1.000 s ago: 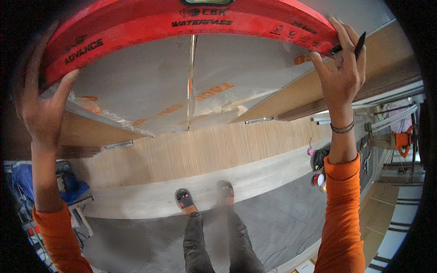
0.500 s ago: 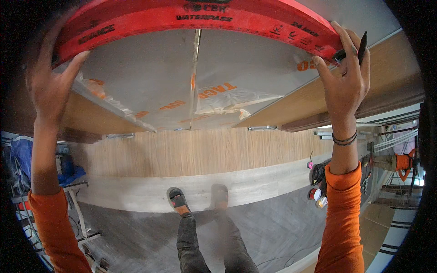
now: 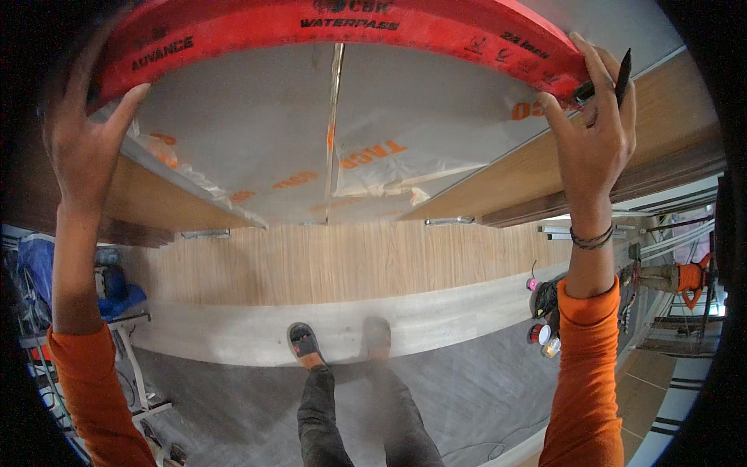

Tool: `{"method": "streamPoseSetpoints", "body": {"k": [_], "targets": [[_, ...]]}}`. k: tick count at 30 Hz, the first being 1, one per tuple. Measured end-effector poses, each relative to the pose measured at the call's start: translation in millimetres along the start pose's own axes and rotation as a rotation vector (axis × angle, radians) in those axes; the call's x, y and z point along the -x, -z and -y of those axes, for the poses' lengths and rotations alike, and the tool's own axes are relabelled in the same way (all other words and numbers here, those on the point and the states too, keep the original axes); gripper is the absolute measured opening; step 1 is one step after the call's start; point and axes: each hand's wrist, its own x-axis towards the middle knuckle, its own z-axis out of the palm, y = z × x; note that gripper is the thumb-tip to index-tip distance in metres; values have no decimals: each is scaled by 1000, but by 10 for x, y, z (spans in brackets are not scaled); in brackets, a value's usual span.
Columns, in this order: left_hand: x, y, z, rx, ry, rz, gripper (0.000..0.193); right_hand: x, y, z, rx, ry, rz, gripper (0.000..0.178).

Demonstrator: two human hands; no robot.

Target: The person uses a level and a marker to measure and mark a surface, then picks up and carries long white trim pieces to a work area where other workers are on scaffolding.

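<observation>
A long red spirit level (image 3: 257, 37) spans the top of the view, looking curved through the lens. My left hand (image 3: 82, 156) grips its left end, thumb below the lower edge. At the other end, my right hand (image 3: 595, 144) has its fingers round the level, with a slim black pen (image 3: 624, 76) also held among them. Beyond the level are grey panels (image 3: 241, 109) under clear film with orange print, parted by a narrow upright gap. Whether the level touches them I cannot tell.
Wooden boards stand at left (image 3: 167, 191) and right (image 3: 545, 167) of the panels. Below lies a wood-look surface (image 3: 350, 261). A metal stand (image 3: 132, 362) is at left; a tape roll (image 3: 538, 334) and cables lie at right. Another person in orange (image 3: 691, 282) is at far right.
The level sits slightly higher in the picture, and my right hand has shifted a little to the right. Both hands keep their hold.
</observation>
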Motion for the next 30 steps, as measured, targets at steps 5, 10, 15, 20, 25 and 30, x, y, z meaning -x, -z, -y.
{"method": "streamPoseSetpoints", "body": {"k": [5,10,15,20,25,30], "targets": [[20,-15,7,26,-4,-2,73,19,-24,-29,-34,19,-14,70],[86,-51,156,70,-7,47,74,14,-34,-41,-1,15,-9,70],[85,-44,194,34,-17,54,74,-2,-7,-11,11,7,-1,69],[64,-48,57,-11,-29,-32,74,-22,16,-19,26,61,-13,69],[53,-51,59,-10,-56,-19,75,-23,-26,-13,-43,90,-59,69],[78,-42,67,-28,-27,0,76,-26,22,46,103,67,-87,65]]}}
